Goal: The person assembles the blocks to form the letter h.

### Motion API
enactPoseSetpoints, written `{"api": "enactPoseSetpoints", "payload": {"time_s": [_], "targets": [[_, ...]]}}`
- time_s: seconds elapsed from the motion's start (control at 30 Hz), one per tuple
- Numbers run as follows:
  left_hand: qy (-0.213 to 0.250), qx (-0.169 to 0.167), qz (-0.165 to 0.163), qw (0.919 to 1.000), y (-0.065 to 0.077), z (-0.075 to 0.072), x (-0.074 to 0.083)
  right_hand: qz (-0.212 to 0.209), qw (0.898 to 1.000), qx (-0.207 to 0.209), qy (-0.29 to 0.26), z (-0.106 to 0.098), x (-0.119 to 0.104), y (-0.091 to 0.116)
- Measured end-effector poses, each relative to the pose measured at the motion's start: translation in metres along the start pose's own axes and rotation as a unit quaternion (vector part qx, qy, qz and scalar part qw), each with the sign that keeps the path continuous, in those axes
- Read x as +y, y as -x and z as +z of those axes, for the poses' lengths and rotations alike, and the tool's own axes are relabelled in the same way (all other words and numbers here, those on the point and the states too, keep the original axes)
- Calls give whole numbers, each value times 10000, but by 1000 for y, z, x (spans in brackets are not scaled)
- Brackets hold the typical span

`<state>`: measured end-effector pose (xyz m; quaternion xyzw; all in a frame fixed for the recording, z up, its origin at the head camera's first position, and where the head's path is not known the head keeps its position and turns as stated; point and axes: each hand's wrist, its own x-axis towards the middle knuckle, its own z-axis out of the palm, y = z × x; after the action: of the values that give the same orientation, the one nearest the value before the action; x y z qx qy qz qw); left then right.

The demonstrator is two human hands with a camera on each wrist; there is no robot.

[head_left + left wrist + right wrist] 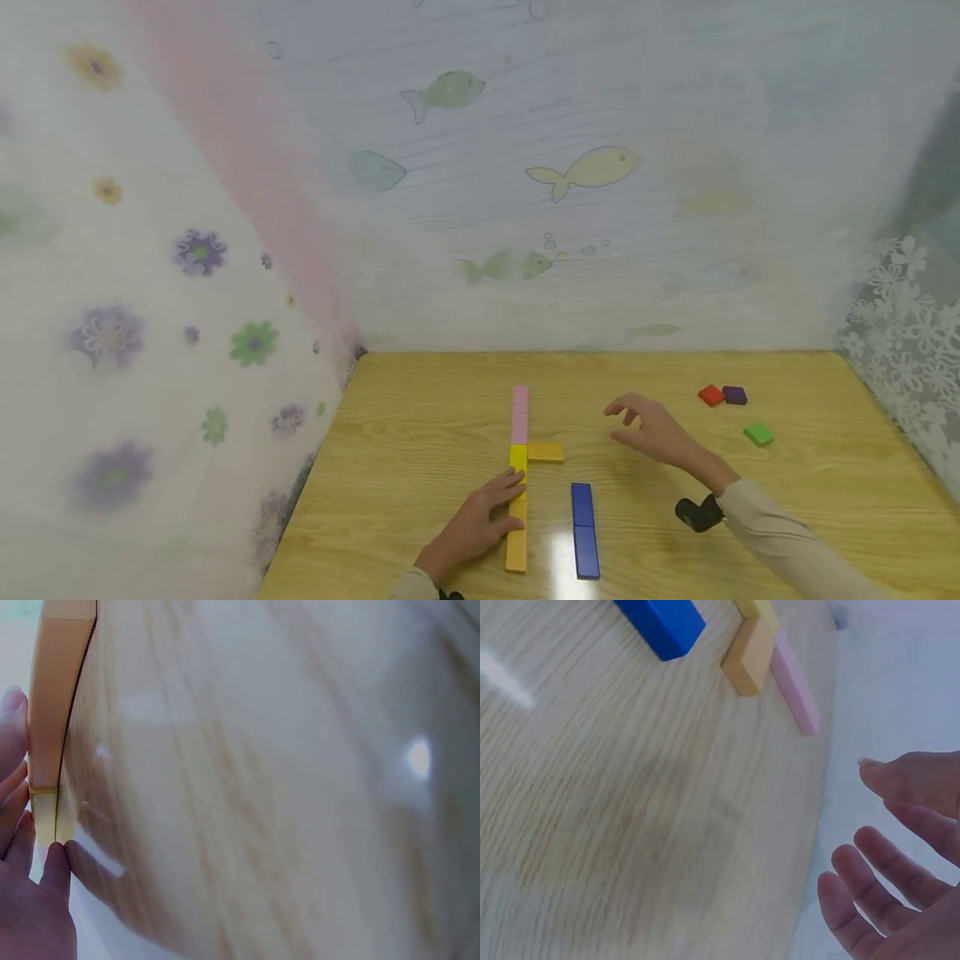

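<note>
A straight row of flat blocks runs away from me in the head view: pink blocks (520, 415) at the far end, a yellow block (517, 457) in the middle, and an orange block (516, 547) at the near end. Another orange block (546, 452) juts out sideways to the right beside the yellow one. My left hand (477, 521) lies over the row with fairly straight fingers on the yellow part and its thumb at the near orange block. Held above the table, my right hand (652, 429) has loosely bent fingers with nothing between them.
Two blue blocks (583, 530) lie end to end right of the row. Farther right are a red block (711, 396), a purple block (735, 396) and a green block (759, 434). The wooden table (420, 400) meets a wall painted with fish at its far edge.
</note>
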<state>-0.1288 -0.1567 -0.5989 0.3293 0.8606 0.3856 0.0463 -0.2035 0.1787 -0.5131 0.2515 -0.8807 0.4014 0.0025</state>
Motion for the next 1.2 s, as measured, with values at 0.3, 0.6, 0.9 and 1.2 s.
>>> {"api": "enactPoseSetpoints", "payload": {"time_s": [0.3,0.6,0.9,1.2], "targets": [[61,35,-70,10000,-2,2,0,26,9997,124,228,-19,6,9],[107,5,-131,9999,-1,0,3,-150,9982,367,440,-32,16,25],[174,4,-132,9998,0,0,1,3,9966,573,588,-45,27,44],[151,36,-77,9999,0,2,-1,389,9958,635,530,-60,36,57]]}}
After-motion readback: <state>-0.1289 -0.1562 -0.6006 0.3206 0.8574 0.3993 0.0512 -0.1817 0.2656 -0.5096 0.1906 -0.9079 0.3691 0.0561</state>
